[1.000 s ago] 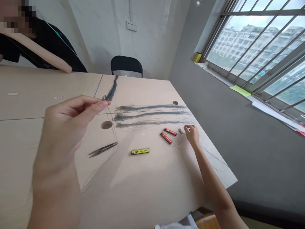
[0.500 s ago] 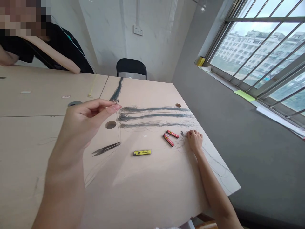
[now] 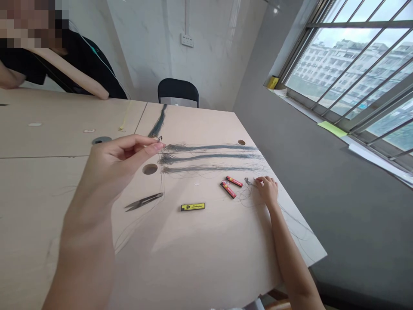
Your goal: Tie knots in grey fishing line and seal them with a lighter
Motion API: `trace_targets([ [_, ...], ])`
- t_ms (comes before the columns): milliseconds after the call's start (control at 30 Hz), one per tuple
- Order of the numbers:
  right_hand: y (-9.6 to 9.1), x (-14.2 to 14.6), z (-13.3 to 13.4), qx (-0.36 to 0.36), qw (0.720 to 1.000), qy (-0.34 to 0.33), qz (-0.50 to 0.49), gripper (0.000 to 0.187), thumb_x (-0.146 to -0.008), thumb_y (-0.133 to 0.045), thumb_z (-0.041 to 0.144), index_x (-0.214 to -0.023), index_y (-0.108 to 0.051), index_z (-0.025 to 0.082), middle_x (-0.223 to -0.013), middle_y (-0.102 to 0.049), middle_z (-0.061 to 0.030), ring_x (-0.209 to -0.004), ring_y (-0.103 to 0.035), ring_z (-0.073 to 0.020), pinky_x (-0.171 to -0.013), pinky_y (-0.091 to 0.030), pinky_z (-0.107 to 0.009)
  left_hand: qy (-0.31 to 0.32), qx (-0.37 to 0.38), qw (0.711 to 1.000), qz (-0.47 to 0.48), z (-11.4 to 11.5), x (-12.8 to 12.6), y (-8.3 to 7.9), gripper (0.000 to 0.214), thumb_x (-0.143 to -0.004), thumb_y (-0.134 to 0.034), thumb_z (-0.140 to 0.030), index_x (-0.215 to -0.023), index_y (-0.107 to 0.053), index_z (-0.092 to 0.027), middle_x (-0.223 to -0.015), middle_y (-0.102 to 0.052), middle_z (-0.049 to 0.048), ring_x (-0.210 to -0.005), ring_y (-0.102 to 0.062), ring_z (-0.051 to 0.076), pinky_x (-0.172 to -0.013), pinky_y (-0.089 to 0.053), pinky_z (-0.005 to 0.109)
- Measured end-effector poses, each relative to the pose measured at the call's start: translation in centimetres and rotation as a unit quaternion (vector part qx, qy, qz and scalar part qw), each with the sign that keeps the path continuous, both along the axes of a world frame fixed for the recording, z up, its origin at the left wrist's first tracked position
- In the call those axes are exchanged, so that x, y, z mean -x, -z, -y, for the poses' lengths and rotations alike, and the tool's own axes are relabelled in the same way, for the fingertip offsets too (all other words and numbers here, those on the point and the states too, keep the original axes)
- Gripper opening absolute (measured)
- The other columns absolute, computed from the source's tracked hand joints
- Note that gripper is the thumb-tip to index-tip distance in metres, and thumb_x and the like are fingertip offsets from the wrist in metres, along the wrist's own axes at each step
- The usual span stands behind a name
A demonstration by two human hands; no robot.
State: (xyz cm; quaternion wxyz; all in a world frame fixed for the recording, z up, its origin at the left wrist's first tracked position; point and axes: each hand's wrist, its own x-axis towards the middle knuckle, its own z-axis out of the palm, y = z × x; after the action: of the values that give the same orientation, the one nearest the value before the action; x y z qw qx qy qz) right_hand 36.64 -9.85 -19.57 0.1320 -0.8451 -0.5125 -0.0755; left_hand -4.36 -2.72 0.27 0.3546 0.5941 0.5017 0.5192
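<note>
**Pinching a hook [image 3: 159, 139] in the left hand [image 3: 112, 168] above the table [image 3: 206, 254]**

Left grip: thumb and forefinger pressed together, pinching the hook at their tips. The hook is held above the table, just left of the left ends of three line bundles [image 3: 209, 157]. These bundles lie roughly parallel, running left to right. A fourth bundle [image 3: 158, 122] runs toward the far edge, just beyond the hook.

Right grip: the right hand [image 3: 266, 190] rests at the right of the table, fingers curled down over a tangle of thin line [image 3: 248, 198]. A second hook [image 3: 248, 181] lies just left of the fingertips. Whether these fingers pinch anything cannot be told.

Thread snips [image 3: 143, 201] lie near the left hand, and a yellow tag [image 3: 192, 207] lies to their right. Two red tags [image 3: 234, 181] lie just left of the second hook. A co-worker's hand [image 3: 9, 79] is at the far left, above the table edge.
</note>
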Motion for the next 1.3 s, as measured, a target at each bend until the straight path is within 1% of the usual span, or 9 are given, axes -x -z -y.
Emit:
trace_targets([
  [200, 0.37, 0.06, -0.44, 0.025, 0.999, -0.020, 0.044, 0.018, -0.098, -0.057, 0.031, -0.097, -0.064, 0.014, -0.100, -0.064, -0.0062, -0.098, -0.059, -0.0216, -0.092, -0.044, -0.041, 0.001, -0.003, 1.000, 0.001, 0.02, -0.25, -0.02, 0.013, -0.067, -0.079, -0.034, -0.074, -0.077, -0.023, -0.079, -0.072, 0.0006, -0.077, -0.061, 0.016, -0.077, -0.046, 0.031],
  [333, 0.63, 0.06, -0.58, 0.035, 0.998, -0.018, 0.058, 0.018, -0.097, -0.058, 0.031, -0.099, -0.063, 0.014, -0.101, -0.063, -0.0057, -0.097, -0.059, -0.0212, -0.091, -0.047, -0.041, 0.001, 0.001, 1.000, -0.004, -0.03, -0.28, 0.01, 0.015, -0.067, -0.079, -0.036, -0.075, -0.078, -0.023, -0.081, -0.073, 0.0012, -0.080, -0.062, 0.017, -0.077, -0.046, 0.032],
  [500, 0.39, -0.09, -0.23, 0.038, 0.997, -0.016, 0.063, 0.015, -0.098, -0.058, 0.027, -0.101, -0.064, 0.014, -0.105, -0.064, -0.0063, -0.099, -0.061, -0.0213, -0.091, -0.048, -0.042, -0.001, -0.003, 1.000, -0.009, -0.03, -0.15, 0.24, 0.014, -0.068, -0.079, -0.035, -0.076, -0.078, -0.024, -0.088, -0.076, 0.0016, -0.084, -0.065, 0.018, -0.077, -0.047, 0.032],
  [700, 0.00, -0.51, 0.06, 0.049, 0.996, -0.037, 0.064, 0.015, -0.098, -0.056, 0.028, -0.098, -0.064, 0.015, -0.102, -0.064, -0.0059, -0.101, -0.059, -0.0216, -0.092, -0.046, -0.041, -0.004, -0.022, 1.000, -0.010, -0.13, -0.08, 0.62, 0.014, -0.069, -0.079, -0.037, -0.075, -0.078, -0.025, -0.089, -0.076, 0.0017, -0.084, -0.066, 0.019, -0.078, -0.049, 0.033],
  [833, 0.32, -0.48, -0.40, 0.061, 0.995, -0.042, 0.062, 0.018, -0.098, -0.057, 0.031, -0.097, -0.063, 0.014, -0.100, -0.063, -0.0059, -0.098, -0.059, -0.0216, -0.091, -0.046, -0.041, 0.000, -0.002, 1.000, -0.010, -0.17, -0.10, 0.38, 0.017, -0.066, -0.080, -0.036, -0.077, -0.079, -0.023, -0.090, -0.077, 0.0031, -0.088, -0.068, 0.021, -0.079, -0.051, 0.033],
  [933, 0.69, -0.28, -0.71, 0.064, 0.996, -0.037, 0.054, 0.020, -0.097, -0.058, 0.033, -0.098, -0.063, 0.014, -0.101, -0.063, -0.0060, -0.098, -0.060, -0.0217, -0.091, -0.047, -0.042, 0.000, 0.001, 1.000, -0.016, -0.13, -0.12, 0.23, 0.016, -0.067, -0.079, -0.035, -0.077, -0.078, -0.023, -0.091, -0.077, 0.0030, -0.088, -0.068, 0.020, -0.078, -0.050, 0.031],
  [1033, 0.86, -0.16, -0.67, 0.055, 0.997, -0.033, 0.033, 0.022, -0.097, -0.058, 0.036, -0.098, -0.062, 0.014, -0.100, -0.062, -0.0059, -0.097, -0.059, -0.0218, -0.092, -0.045, -0.043, 0.000, 0.002, 1.000, -0.021, -0.10, -0.20, 0.20, 0.017, -0.067, -0.079, -0.036, -0.078, -0.078, -0.023, -0.092, -0.077, 0.0027, -0.083, -0.066, 0.018, -0.074, -0.049, 0.030],
  [1133, 0.71, -0.19, -0.42, 0.032, 0.999, -0.031, -0.001, 0.024, -0.097, -0.057, 0.038, -0.097, -0.061, 0.015, -0.099, -0.061, -0.0056, -0.096, -0.058, -0.0216, -0.091, -0.045, -0.042, 0.002, 0.000, 1.000, -0.018, -0.06, -0.29, 0.14, 0.017, -0.067, -0.079, -0.036, -0.076, -0.078, -0.023, -0.092, -0.076, 0.0026, -0.083, -0.066, 0.018, -0.073, -0.048, 0.030],
  [1300, 0.08, -0.14, -0.24, -0.038, 0.995, -0.035, -0.090, 0.025, -0.097, -0.057, 0.039, -0.096, -0.061, 0.015, -0.097, -0.061, -0.0053, -0.093, -0.059, -0.0207, -0.088, -0.048, -0.041, 0.008, 0.004, 1.000, -0.026, 0.00, -0.19, 0.17, 0.017, -0.069, -0.078, -0.036, -0.078, -0.077, -0.022, -0.091, -0.076, 0.0026, -0.081, -0.064, 0.017, -0.073, -0.046, 0.030],
])
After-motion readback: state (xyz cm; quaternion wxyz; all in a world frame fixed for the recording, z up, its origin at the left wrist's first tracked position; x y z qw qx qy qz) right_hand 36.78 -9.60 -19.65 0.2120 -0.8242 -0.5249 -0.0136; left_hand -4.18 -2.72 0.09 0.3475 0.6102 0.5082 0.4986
